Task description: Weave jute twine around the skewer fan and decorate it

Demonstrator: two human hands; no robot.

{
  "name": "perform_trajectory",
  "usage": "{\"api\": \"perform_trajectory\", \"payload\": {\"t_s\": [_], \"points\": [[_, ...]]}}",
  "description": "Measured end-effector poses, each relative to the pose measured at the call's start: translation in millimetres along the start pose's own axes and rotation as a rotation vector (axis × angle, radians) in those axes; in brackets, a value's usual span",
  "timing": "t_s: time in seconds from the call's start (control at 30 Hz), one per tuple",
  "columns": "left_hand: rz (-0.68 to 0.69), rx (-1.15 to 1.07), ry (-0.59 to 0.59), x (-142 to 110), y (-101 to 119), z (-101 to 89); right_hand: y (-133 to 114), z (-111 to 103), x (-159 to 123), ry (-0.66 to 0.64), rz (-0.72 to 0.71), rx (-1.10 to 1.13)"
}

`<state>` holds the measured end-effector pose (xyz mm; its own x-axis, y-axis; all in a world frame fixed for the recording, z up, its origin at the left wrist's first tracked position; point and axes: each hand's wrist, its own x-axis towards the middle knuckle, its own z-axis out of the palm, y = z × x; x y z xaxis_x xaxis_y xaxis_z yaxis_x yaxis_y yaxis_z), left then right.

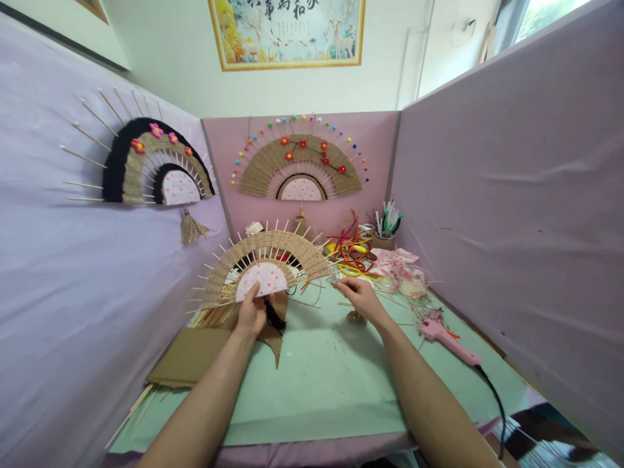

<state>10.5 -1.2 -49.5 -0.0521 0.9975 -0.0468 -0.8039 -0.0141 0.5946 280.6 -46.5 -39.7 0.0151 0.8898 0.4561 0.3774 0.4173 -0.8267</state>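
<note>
The left hand (251, 313) grips the fan (262, 279). Right of it is the right hand (361, 297); I cannot tell its grip.

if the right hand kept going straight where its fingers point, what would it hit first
Probably the right end of the woven fan held in the left hand; depth is unclear, so the right hand might pass in front or behind.

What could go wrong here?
The thin sticks of the woven fan poke out past its weave; a knock might snap one. The black tassel dangles beside the left hand and could snag. The cord of the pink glue gun runs over the edge of the table; a tug might drag the gun.
</note>
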Motion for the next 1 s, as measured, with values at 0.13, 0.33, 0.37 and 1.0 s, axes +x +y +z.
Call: {"api": "perform_trajectory", "payload": {"t_s": [0.13, 0.33, 0.37, 1.0], "points": [[-0.009, -0.006, 0.000, 0, 1, -0.3, 3, 0, 1, 0.042, 0.032, 0.008], [-0.047, 0.038, -0.021, -2, 0, 1.2, 4, 2, 1, 0.008, 0.011, 0.008], [-0.059, 0.045, -0.017, -2, 0, 1.4, 4, 2, 1, 0.007, 0.001, 0.007], [-0.143, 0.098, 0.010, -2, 8, 2.9, -1, -15, 1, 0.333, -0.156, -0.024]]}}
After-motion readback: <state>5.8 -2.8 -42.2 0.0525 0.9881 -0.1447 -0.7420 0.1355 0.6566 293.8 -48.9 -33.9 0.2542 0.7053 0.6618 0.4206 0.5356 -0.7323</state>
